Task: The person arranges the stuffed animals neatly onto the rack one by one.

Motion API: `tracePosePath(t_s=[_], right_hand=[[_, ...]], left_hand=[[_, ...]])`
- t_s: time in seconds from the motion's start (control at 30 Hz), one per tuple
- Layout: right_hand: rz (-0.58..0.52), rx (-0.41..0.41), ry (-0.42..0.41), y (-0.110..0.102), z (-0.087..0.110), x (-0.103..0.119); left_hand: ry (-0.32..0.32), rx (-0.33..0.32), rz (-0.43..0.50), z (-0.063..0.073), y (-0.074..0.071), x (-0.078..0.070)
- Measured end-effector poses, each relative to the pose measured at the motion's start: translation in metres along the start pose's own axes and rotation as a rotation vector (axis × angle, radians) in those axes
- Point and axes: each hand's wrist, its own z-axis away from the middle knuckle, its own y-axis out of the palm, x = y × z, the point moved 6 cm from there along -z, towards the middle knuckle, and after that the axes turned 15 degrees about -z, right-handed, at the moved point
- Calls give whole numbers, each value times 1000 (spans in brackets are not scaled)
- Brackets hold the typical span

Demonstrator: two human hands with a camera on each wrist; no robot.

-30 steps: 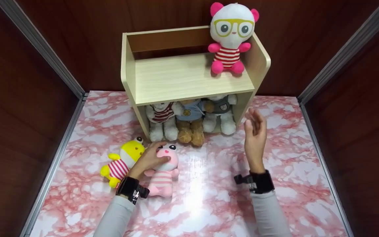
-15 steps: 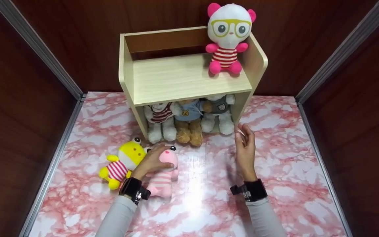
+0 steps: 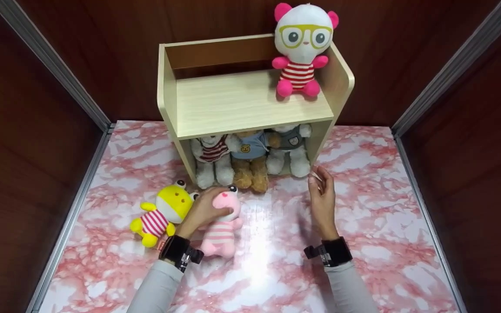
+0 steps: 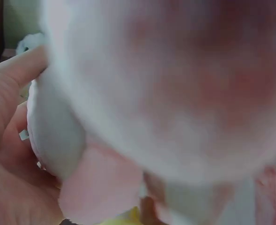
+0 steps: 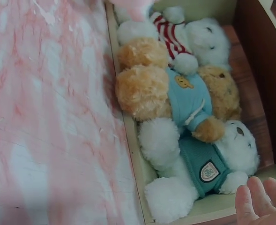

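Note:
In the head view, my left hand point(image 3: 206, 210) grips the head of a pink plush toy point(image 3: 220, 234) with striped body and bulging black-and-white eyes. The left wrist view shows the fingers curled around it, its blurred pale body point(image 4: 166, 108) filling most of the picture. A yellow plush frog point(image 3: 173, 204) in a pink-striped shirt lies just left of that hand, partly behind it. By the lower right corner of the shelf, my right hand point(image 3: 322, 201) hovers with loosely bent fingers, holding nothing; its fingertips point(image 5: 246, 201) show at the bottom right of the right wrist view.
A pale wooden shelf point(image 3: 250, 104) stands at the back. On its top board sits a white-and-pink panda plush point(image 3: 305, 39) with yellow glasses. Below sit a bear in red stripes point(image 5: 173, 35), a brown bear in blue point(image 5: 189, 93) and a white bear in dark green point(image 5: 203, 164).
My left hand has shifted slightly right with the pink plush toy, now farther from the yellow frog. My right hand came down and left to beside the shelf's lower corner.

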Motion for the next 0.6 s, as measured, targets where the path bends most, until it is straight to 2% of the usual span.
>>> tracePosePath(t_s=[0.23, 0.33, 0.47, 0.6], right_hand=[[3, 15, 27, 3, 2, -6], [27, 35, 34, 8, 5, -7], [82, 83, 70, 20, 9, -9], [138, 141, 122, 36, 14, -12]], left_hand=[[54, -74, -5, -3, -8, -23], [58, -98, -14, -2, -9, -31], [67, -144, -19, -2, -9, -43], [90, -177, 16, -4, -8, -57]])
